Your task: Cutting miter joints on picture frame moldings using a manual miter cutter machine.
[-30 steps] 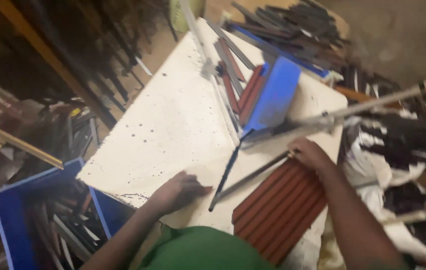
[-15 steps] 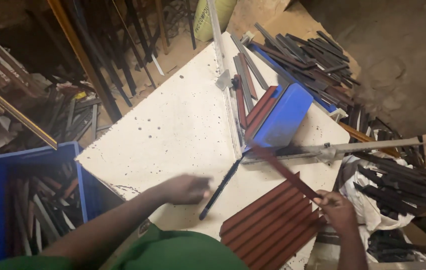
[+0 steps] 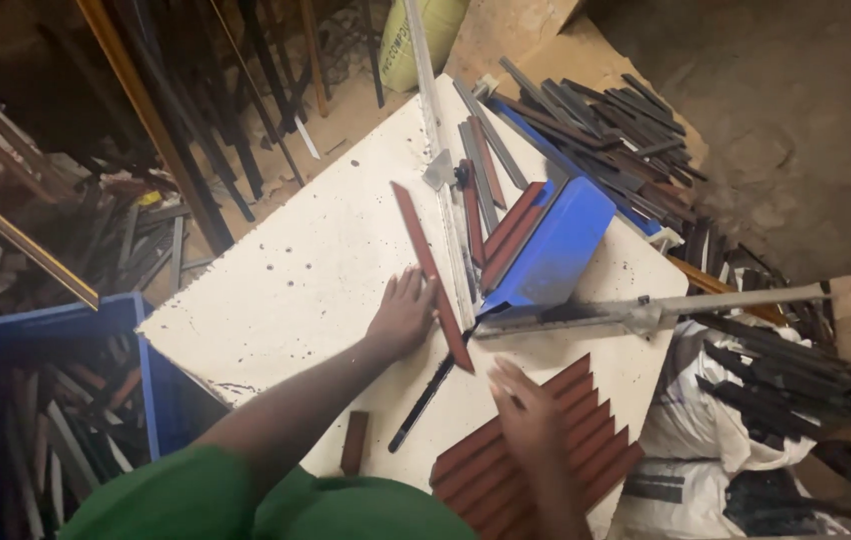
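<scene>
My left hand (image 3: pixel 401 315) lies flat on the white table (image 3: pixel 286 270), fingers spread, its fingertips against a long red-brown strip (image 3: pixel 426 262) that runs diagonally across the board. My right hand (image 3: pixel 526 420) hovers, blurred, over a stack of red-brown strips (image 3: pixel 556 470) at the near right edge; nothing shows in it. A thin black strip (image 3: pixel 424 398) lies between the two hands. Beyond the long strip stands a blue angled cutter block (image 3: pixel 556 245) with a grey metal lever (image 3: pixel 666 308) reaching right.
A blue crate (image 3: pixel 56 318) of mixed strips stands at the near left. A short brown piece (image 3: pixel 354 442) lies at the table's near edge. Dark strips are piled at the far right (image 3: pixel 606 115), and long bars lean at the far left. White sacks (image 3: pixel 716 430) sit on the right.
The long red-brown strip has gone from my right hand at the stack to the middle of the table beside my left hand. My right hand let go and moved left over the stack.
</scene>
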